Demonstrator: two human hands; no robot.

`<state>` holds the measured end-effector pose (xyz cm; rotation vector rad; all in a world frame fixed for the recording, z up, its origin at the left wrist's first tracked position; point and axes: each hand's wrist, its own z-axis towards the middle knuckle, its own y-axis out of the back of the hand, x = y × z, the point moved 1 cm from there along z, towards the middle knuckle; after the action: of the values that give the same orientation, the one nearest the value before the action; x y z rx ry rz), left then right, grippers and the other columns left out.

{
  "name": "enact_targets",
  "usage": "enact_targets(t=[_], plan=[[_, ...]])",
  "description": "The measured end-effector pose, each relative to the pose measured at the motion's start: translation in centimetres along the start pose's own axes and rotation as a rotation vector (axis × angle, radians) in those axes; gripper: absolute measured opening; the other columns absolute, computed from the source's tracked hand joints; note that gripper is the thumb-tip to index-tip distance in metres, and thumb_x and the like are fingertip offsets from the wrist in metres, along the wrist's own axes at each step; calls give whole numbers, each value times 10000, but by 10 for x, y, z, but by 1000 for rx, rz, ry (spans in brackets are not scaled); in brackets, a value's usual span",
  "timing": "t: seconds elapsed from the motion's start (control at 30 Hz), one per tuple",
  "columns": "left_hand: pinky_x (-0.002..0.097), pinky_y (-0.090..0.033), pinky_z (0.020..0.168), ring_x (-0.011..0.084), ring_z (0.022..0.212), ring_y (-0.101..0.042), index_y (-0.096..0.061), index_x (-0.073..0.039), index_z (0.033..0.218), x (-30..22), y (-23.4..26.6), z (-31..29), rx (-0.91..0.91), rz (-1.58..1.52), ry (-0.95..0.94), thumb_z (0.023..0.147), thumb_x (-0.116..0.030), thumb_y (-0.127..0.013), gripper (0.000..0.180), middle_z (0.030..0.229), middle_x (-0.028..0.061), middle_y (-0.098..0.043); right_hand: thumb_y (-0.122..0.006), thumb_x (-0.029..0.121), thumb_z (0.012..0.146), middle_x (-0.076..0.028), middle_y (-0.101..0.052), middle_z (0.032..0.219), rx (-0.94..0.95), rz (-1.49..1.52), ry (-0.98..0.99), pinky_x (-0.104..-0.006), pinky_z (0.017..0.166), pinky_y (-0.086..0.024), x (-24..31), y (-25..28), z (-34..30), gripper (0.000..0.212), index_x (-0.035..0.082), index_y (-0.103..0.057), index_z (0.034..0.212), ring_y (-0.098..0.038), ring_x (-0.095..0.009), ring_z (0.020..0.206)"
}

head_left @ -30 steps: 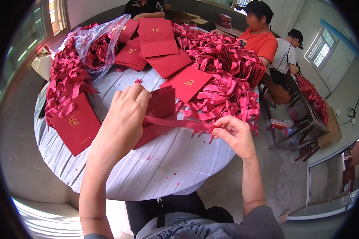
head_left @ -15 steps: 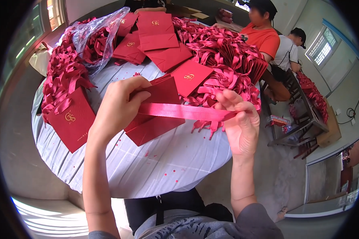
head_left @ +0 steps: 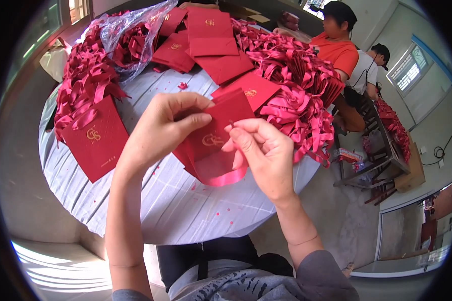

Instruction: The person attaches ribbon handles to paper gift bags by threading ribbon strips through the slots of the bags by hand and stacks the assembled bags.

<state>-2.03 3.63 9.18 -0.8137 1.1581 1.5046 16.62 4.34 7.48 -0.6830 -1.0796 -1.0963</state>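
Observation:
A small red paper gift bag [head_left: 231, 113] with a gold emblem is in my left hand [head_left: 168, 125], thumb and fingers closed on its upper left edge. My right hand [head_left: 263, 155] pinches the end of a pink-red ribbon [head_left: 221, 179] close against the bag's front. From there the ribbon hangs in a loop below the bag. Where its other end meets the bag is hidden by my left hand and the bag. Behind lies another red bag [head_left: 263, 90], flat on the table.
The round table [head_left: 150, 210] has a pale cloth with red scraps on it. Heaped ribboned bags [head_left: 296, 65] fill its right, more ribbons [head_left: 85, 75] its left, beside a clear plastic bag [head_left: 130, 40]. A flat red bag [head_left: 98, 140] lies at left. Two people [head_left: 336, 45] work beyond.
My right hand has moved left and in toward the bag with the ribbon end. The ribbon, stretched taut before, now sags in a loop. The bag's emblem has come into view.

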Motion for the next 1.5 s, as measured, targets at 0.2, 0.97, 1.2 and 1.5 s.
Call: enact_targets(t=[0.2,0.97,1.2,1.5], plan=[[246,-477,732,69,772,-552,-625,66,971,-5,-6,-2,40,8,16,842,-8,-610,149,808,39,-651,-605,61,898,-9,-606,667,-65,-57,-39,-194,516,-428,-7,-3,1,98,-28,-597,858,-538,-24,605],[376,-473,659,350,731,-599,-603,48,974,-34,-42,-17,-99,472,-371,774,88,-534,215,816,189,-596,-592,41,809,-89,-600,590,-18,-317,121,-277,482,-422,1,16,10,90,-39,-574,771,-552,-69,554],[383,-458,657,354,717,-580,-594,46,977,-30,-44,-15,-77,533,-407,758,91,-496,245,798,187,-580,-563,0,769,-229,-584,625,-21,-576,311,-420,530,-481,4,12,18,77,-46,-549,708,-624,-372,608],[403,-485,698,344,772,-608,-605,3,997,-34,-41,-11,-53,656,-424,712,58,-554,295,835,176,-631,-622,36,834,-184,-612,684,-25,-447,253,-405,533,-475,2,20,9,181,-10,-498,958,-644,-335,640]])
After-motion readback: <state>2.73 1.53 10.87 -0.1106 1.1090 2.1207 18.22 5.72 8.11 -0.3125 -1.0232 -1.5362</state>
